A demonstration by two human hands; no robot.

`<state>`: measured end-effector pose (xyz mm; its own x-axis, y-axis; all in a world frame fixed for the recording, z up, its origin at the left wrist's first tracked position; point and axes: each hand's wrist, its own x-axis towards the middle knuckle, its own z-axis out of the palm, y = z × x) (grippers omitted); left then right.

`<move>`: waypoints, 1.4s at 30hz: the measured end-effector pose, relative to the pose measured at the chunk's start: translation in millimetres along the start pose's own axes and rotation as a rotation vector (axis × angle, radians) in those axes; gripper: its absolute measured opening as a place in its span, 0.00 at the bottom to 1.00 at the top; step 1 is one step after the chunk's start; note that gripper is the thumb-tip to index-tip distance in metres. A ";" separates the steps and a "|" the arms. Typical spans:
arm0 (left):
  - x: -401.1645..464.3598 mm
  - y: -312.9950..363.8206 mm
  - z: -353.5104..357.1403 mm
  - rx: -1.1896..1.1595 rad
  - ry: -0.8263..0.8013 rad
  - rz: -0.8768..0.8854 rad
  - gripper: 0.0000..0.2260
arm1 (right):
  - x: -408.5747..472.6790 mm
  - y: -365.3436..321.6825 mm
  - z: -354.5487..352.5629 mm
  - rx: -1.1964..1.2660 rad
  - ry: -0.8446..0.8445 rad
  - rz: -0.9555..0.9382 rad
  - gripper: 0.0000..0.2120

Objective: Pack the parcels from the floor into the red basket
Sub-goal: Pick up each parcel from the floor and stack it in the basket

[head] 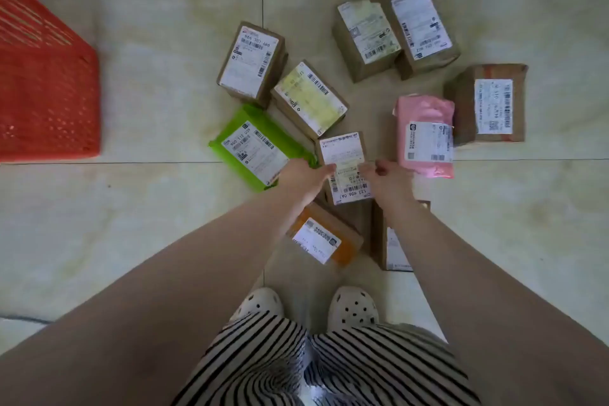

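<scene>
Stood over the pile, both arms reaching straight down at the small brown box (344,168) sitting dead centre of the scatter, white label up. Left hand (304,178) came in on its left edge, right hand (385,176) on the right edge, fingertips touching the label from either side, probably bracketed like that to lift it level rather than drag it. Fingers looked curled in against the box, thumbs mostly hidden, so couldn't tell for sure whether properly pinched or just resting on it. Box still seemed flat on the floor (148,224), not lifted yet. Red basket (49,102) parked well off to the left, apart from every parcel, so a carry across was going to be needed. Picked the middle one likely because closest to the feet. Crowded spot though: green mailer (253,145) just beside on the left, yellow-labelled box (309,97) right behind it, pink mailer (425,135) near on the right, orange-edged box (324,241) tucked under the left forearm, and another box (393,247) half hidden under the right one. Further back, a tall-label box (252,63), a touching pair (395,30) and one lone brown box (491,102). Nothing visibly in the basket from this angle, so early days by the look of it.
</scene>
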<state>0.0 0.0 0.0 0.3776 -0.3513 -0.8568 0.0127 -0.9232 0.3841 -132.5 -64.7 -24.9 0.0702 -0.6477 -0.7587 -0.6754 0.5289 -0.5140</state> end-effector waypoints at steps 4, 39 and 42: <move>11.2 6.9 12.8 0.077 -0.098 -0.015 0.11 | 5.3 -0.4 6.2 -0.116 -0.022 -0.026 0.17; -315.6 -53.1 -369.6 -0.009 -0.332 0.244 0.46 | -372.7 -257.6 60.6 -0.458 -0.714 -0.175 0.28; -316.9 -80.0 -401.0 -0.160 -0.017 0.217 0.43 | -386.3 -261.9 100.1 -0.185 -0.632 -0.029 0.27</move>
<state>250.6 247.7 378.8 0.3715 -0.5419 -0.7539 0.0796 -0.7904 0.6074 90.7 101.9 362.7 0.4698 -0.1839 -0.8634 -0.7776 0.3767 -0.5034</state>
